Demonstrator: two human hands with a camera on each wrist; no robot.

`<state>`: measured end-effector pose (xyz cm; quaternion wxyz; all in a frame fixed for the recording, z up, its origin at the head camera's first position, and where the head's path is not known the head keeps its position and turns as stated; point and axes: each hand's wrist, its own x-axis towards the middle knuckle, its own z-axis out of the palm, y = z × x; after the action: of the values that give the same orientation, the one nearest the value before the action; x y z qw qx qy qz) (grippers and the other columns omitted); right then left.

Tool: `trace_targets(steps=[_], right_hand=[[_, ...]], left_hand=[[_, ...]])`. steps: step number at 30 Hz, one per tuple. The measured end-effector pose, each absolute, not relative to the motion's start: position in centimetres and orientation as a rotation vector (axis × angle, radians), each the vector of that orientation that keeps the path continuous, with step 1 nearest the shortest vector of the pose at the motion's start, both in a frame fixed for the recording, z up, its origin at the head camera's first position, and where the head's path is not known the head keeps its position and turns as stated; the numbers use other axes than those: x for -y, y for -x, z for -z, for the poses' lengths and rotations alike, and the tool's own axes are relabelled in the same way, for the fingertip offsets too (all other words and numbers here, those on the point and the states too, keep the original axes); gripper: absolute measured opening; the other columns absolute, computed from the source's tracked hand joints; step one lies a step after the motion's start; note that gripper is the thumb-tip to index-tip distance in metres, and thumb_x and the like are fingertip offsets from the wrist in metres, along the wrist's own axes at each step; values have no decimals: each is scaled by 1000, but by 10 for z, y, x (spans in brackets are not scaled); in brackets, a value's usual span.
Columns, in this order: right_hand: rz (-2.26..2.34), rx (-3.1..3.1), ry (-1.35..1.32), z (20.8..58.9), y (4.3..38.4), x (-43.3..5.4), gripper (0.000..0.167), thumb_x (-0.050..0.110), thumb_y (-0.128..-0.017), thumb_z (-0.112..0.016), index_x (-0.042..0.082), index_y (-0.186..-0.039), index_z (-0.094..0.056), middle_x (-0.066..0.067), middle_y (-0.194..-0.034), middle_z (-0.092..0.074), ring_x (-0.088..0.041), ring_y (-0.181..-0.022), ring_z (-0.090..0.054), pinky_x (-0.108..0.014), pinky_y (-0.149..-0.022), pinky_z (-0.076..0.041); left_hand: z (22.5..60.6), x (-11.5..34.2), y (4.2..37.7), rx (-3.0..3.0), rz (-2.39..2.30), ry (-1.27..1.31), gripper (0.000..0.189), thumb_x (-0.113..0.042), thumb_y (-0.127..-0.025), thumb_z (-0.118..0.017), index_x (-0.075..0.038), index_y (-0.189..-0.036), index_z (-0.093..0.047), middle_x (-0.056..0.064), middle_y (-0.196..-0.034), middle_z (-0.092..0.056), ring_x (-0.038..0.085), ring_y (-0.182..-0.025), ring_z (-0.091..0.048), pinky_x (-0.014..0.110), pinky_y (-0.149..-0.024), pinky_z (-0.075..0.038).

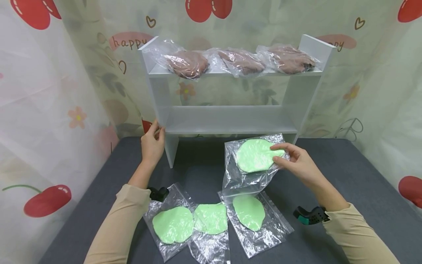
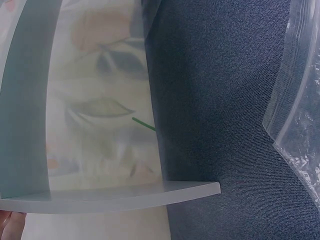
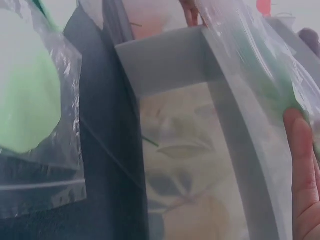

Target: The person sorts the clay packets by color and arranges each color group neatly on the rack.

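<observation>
The tabletop [image 1: 95, 198] holds three zip-bagged green slabs [image 1: 173, 225] nearside-left of the gripping right hand [image 1: 296, 161] and, beyond it, a white shelf [image 1: 227, 119] carrying three bagged brown lumps [image 1: 242, 62].

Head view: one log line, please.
left hand: touches rack; right hand: pinches bagged green slab; table: three bagged green slabs; rack top: three bagged brown lumps

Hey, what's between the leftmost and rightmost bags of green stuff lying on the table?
In the head view, one more clear bag, with a flat green piece inside, lies between them.
</observation>
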<state>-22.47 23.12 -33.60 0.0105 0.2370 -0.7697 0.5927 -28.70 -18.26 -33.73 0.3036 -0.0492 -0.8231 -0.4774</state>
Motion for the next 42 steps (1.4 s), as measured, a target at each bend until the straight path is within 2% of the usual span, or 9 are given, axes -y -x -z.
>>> trace_targets(steps=[5,11,15,23,26,31,33,38,42], right_hand=[[-1866,2356,-701,330,222,-224,30,5,-92,-56,13,-121,-58,11,-115,-54,-1,-74,-60,-19,-68,-53],[-1940,2240,-652,325,221,-211,32,5,-90,-59,13,-122,-60,5,-102,-49,-1,-68,-57,-16,-69,-54],[-1978,2158,-601,322,223,-202,32,4,-89,-61,12,-120,-62,4,-103,-48,-1,-61,-55,-15,-70,-55],[-2020,2017,-476,320,227,-183,34,5,-87,-64,8,-121,-62,2,-97,-46,-3,-43,-32,-14,-71,-55],[-2022,1976,-441,319,228,-176,36,5,-86,-64,4,-123,-60,1,-91,-47,-2,-44,-39,-15,-71,-55],[-2042,1914,-403,314,229,-164,41,7,-87,-64,-2,-126,-56,4,-100,-53,0,-58,-56,-15,-72,-55],[-2051,1894,-394,313,230,-159,42,7,-88,-63,-3,-128,-54,4,-105,-54,0,-62,-58,-15,-72,-55],[-2067,1831,-370,311,235,-147,42,3,-90,-59,-7,-130,-50,4,-100,-54,0,-63,-56,-16,-72,-56],[-2091,1775,-358,310,240,-137,41,1,-91,-56,-5,-132,-50,4,-109,-55,2,-66,-58,-17,-73,-56]], left_hand=[[337,182,287,2198,1268,120,46,-11,-96,-51,-14,-141,-44,21,-126,-59,35,-110,-61,46,-88,-53],[337,183,287,2196,1263,111,45,-12,-96,-51,-14,-140,-45,20,-127,-59,34,-110,-62,44,-89,-53],[338,183,287,2187,1260,118,45,-11,-96,-52,-13,-140,-45,19,-128,-58,34,-110,-62,45,-88,-54],[338,183,287,2182,1258,121,45,-10,-95,-52,-12,-140,-45,20,-127,-58,34,-111,-61,45,-89,-53],[339,183,287,2184,1264,124,45,-11,-96,-51,-11,-140,-44,20,-129,-57,34,-113,-60,45,-90,-53],[338,183,287,2181,1261,123,44,-11,-96,-51,-12,-139,-46,19,-128,-58,34,-113,-60,45,-90,-53],[338,183,287,2181,1257,125,44,-10,-95,-51,-11,-139,-46,19,-127,-58,34,-113,-60,45,-90,-53],[338,183,287,2182,1258,130,44,-10,-95,-52,-13,-139,-46,20,-127,-59,34,-111,-61,46,-89,-53],[338,183,288,2181,1262,132,45,-9,-95,-51,-13,-140,-46,19,-128,-58,35,-112,-60,46,-89,-53]])
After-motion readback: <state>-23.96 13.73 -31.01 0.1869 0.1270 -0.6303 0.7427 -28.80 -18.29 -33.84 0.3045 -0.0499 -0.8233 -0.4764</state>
